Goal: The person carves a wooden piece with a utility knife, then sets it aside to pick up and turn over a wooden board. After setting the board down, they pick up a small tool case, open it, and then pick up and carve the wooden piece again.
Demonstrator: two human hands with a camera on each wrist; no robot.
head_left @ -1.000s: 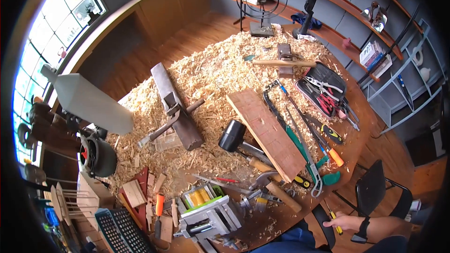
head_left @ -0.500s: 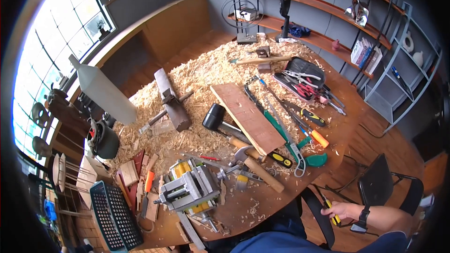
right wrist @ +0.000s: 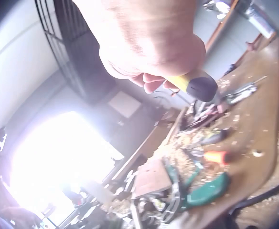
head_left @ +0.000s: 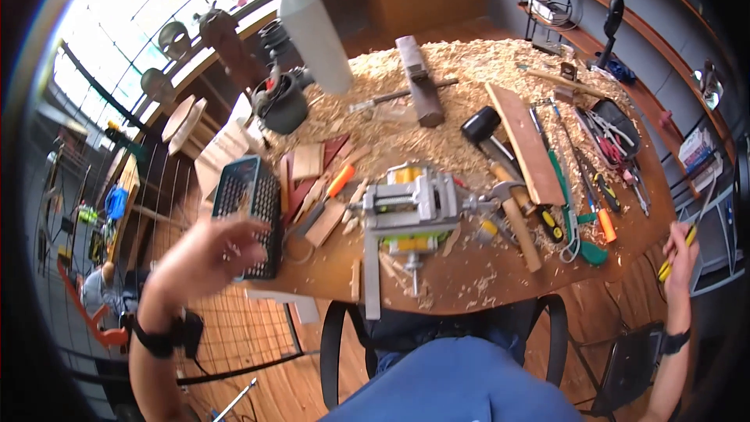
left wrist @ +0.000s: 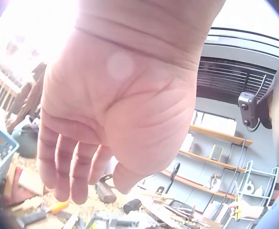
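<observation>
My left hand [head_left: 205,262] is raised in front of the dark teal perforated basket [head_left: 270,205], overlapping its lower left side in the head view. In the left wrist view its palm shows, with the fingers loosely extended and nothing held. Off the table's right end, my right hand [head_left: 681,262] grips a slim tool with a yellow-and-black handle [right wrist: 200,87]. The handle's rounded black end sticks out of the fist in the right wrist view; I cannot tell its kind. Between the hands, a grey metal vise [head_left: 418,207] with yellow parts stands near the table's front edge.
Wood shavings [head_left: 375,125] cover the table's far half. A black mallet [head_left: 480,123], a hammer [head_left: 517,223], a reddish board [head_left: 527,144] and a green-handled saw [head_left: 594,255] lie right of the vise. An orange-handled tool [head_left: 341,180] lies left of it. A chair [head_left: 629,367] stands at right.
The head view has swung left, so the table appears shifted right. My left hand has come into view by the basket. My right hand still holds the yellow-and-black tool, now farther out and higher in view.
</observation>
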